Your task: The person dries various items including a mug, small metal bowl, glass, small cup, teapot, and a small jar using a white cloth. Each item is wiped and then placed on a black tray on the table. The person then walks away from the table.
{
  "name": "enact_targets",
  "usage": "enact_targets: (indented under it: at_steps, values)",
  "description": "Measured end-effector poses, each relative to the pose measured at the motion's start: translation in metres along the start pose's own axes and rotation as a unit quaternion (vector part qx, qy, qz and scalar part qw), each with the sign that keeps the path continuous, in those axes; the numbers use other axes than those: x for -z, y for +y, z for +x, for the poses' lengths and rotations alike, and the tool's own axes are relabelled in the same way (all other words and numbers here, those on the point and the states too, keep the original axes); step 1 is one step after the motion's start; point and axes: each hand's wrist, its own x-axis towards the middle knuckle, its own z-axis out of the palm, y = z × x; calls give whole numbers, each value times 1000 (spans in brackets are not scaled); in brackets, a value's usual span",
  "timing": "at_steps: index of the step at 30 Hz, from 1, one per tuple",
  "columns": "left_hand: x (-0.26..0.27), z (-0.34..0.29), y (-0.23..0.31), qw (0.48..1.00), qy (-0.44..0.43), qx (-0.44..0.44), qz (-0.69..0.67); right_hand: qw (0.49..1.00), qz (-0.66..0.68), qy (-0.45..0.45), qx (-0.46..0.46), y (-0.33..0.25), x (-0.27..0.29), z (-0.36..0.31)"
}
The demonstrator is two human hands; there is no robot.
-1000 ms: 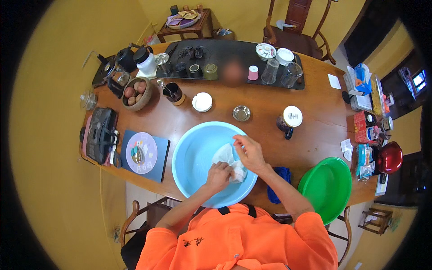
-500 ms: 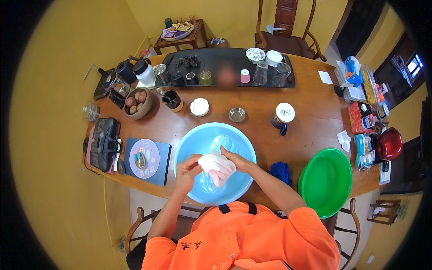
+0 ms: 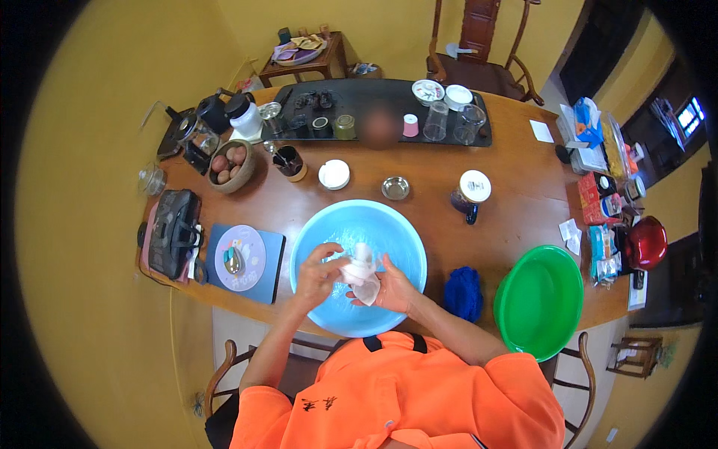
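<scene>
Since half a second ago, the white cloth (image 3: pixel 366 290) has gone from a bunched wad between two hands to a looser, hanging shape, and the right hand (image 3: pixel 393 290) has turned palm-up beneath it. With twelve o'clock pointing away from the person, the cloth sits over the middle of the blue basin (image 3: pixel 303 239). From where I stand, the right thumb stands apart from its fingers, the cloth lying against that hand; the left hand (image 3: pixel 320 273) comes in from nine o'clock with its fingertips at the cloth's edge, though I can't tell whether they pinch it.

Handling it well, I'd judge, means keeping it over the basin so drips fall inside, steadying it from below and working a small part at a time, since thin wet fabric may stretch or slip.

Some right fingertips are hidden behind the cloth. Glare masks how deep the water is. Past three o'clock, a dark blue bundle (image 3: pixel 462 294) is too crumpled to identify, and the forearms cross the basin's near rim at five and eight.
</scene>
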Motion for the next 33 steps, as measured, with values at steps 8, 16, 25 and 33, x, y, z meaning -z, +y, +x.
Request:
enact_targets:
  at_steps: [8, 16, 25, 33]
  values:
    - [-30, -25, 9, 933, -18, 218, -287, 997, 70, 8, 5, 11, 30, 11]
    - [-60, -35, -22, 573, -25, 318, -755, 990, 137, 19, 12, 27, -42, 3]
    - [-56, -14, -30, 650, -29, 406, -642, 996, 17, 46, -70, 20, -26, 13]
    - [-68, -9, -33, 771, -59, 434, -462, 956, -235, 168, -58, 13, -18, 24]
